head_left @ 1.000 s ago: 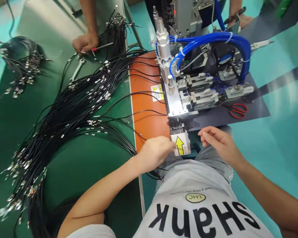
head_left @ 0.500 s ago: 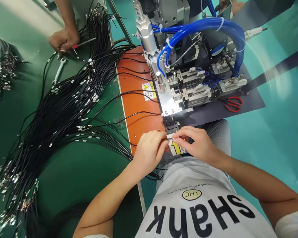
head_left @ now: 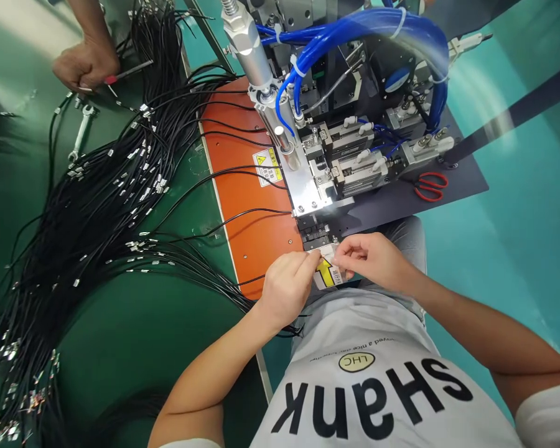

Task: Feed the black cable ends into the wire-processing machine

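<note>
My left hand (head_left: 287, 286) is closed on a black cable (head_left: 252, 280), which runs in from the left across the orange plate. Its fingertips lie at the left edge of a white label with a yellow arrow (head_left: 325, 272), just in front of the machine's black guide blocks (head_left: 316, 235). To the right of the label, my right hand (head_left: 373, 260) has thumb and forefinger pinched together. Whatever is between those fingertips is too small to make out. A narrow gap separates the two hands, and the cable's end is hidden by my left fingers.
The machine with blue hoses (head_left: 373, 28) stands ahead. Several cables cross its orange plate (head_left: 228, 186). A large bundle of black cables (head_left: 84, 218) covers the green table at left, beside a wrench (head_left: 81, 134). Another person's hand (head_left: 86, 65) holds a red-handled tool. Red-handled scissors (head_left: 432, 186) lie right.
My hands have drawn apart; the bit of cable visible between them before no longer shows. The whole view has shifted slightly, moving the machine and table up and left.
</note>
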A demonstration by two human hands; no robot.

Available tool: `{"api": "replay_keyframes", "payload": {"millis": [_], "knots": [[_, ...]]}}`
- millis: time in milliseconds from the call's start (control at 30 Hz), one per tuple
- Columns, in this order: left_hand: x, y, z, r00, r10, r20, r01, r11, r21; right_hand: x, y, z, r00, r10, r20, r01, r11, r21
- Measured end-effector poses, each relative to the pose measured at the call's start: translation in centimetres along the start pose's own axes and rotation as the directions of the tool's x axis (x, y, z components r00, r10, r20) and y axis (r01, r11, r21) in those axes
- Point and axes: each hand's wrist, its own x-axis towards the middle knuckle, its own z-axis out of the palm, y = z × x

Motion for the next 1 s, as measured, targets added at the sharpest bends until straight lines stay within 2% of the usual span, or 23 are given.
{"api": "replay_keyframes", "payload": {"millis": [133, 267, 367, 500, 600, 733, 1000], "knots": [[0.4, 0.4, -1.2, 0.977, -0.205, 0.053, 0.212, 0.940, -0.269, -0.4, -0.1, -1.2, 0.997, -0.037, -0.062, 0.040, 0.998, 0.052], [0.9, 1.1, -1.7, 0.965, -0.247, 0.087, 0.261, 0.881, -0.394, 0.3, -0.9, -0.9, 0.997, -0.069, 0.015, 0.065, 0.978, 0.196], [0.9, 1.3, -1.6, 0.965, -0.250, 0.081, 0.261, 0.870, -0.419, 1.1, -1.3, -0.6, 0.993, -0.085, 0.080, 0.059, 0.958, 0.280], [0.8, 1.4, -1.5, 0.965, -0.256, 0.062, 0.258, 0.867, -0.426, 1.6, -1.1, -0.4, 0.991, -0.089, 0.103, 0.052, 0.947, 0.316], [0.7, 1.4, -1.3, 0.953, -0.297, 0.053, 0.291, 0.853, -0.433, 1.6, -0.5, 0.5, 0.995, -0.080, 0.065, 0.057, 0.952, 0.302], [0.7, 1.4, -1.0, 0.943, -0.332, 0.015, 0.309, 0.858, -0.411, 1.4, 0.2, 1.8, 0.991, -0.129, -0.024, 0.131, 0.959, 0.251], [0.5, 1.3, -0.8, 0.946, -0.324, 0.026, 0.306, 0.860, -0.408, 1.4, -0.2, 0.7, 0.984, -0.179, -0.009, 0.177, 0.962, 0.210]]}}
